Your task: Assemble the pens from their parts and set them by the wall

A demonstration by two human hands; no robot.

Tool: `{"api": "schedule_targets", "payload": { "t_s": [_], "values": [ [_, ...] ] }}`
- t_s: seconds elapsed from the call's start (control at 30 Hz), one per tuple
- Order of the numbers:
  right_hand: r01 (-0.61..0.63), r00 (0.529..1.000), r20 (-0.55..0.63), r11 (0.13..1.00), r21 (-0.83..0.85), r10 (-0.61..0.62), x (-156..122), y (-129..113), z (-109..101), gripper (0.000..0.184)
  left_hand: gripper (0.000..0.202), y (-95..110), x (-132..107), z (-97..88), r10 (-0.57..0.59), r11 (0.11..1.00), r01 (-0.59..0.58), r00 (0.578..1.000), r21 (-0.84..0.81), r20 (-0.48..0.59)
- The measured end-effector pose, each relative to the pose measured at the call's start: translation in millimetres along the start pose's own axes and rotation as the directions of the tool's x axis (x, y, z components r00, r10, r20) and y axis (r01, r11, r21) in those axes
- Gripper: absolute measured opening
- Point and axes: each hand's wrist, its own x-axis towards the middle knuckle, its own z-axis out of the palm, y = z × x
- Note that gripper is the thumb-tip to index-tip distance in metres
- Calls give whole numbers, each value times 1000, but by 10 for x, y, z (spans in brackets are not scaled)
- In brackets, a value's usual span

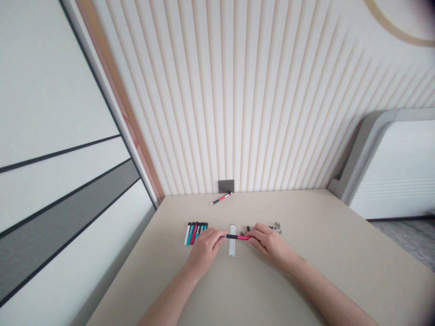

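On the beige bench (322,262), left hand (204,251) and right hand (270,244) both closed on a red-and-black pen (238,237), held level across white rods (232,244). Row of teal, white and red pens (195,233) lies left; small dark parts (277,227) right. Tip: keep the barrel straight between both grips, no bending.

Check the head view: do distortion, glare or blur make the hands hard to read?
Head view: wide-angle distortion fans the ribbed wall panel and slants the table edge; lighting is soft, without strong glare; the right corners darken. The left hand, right hand and red-and-black pen stay readable, but the small dark parts look soft.
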Motion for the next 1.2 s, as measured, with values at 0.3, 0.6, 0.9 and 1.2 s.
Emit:
{"api": "schedule_targets", "payload": {
  "t_s": [0.3, 0.6, 0.9, 1.2],
  "values": [
    [10, 999, 42, 1000, -2, -10, -13, -5, 11, 35, 15, 4, -9, 36, 53, 999, -53, 998, 2, 39],
    [41, 999, 6, 999, 6, -41, -19, -6, 41, 37, 22, 6, -11, 34, 43, 999, -46, 993, 23, 105],
    [102, 994, -34, 986, -131, -107, -26, -4, 54, 33, 24, 51, -5, 8, 82, 994, -92, 986, 66, 143],
    [53, 990, -131, 999, -1, -53, -32, -17, -5, 27, 24, 71, 22, -23, -40, 993, 49, 996, -111, 83]
  ]
}}
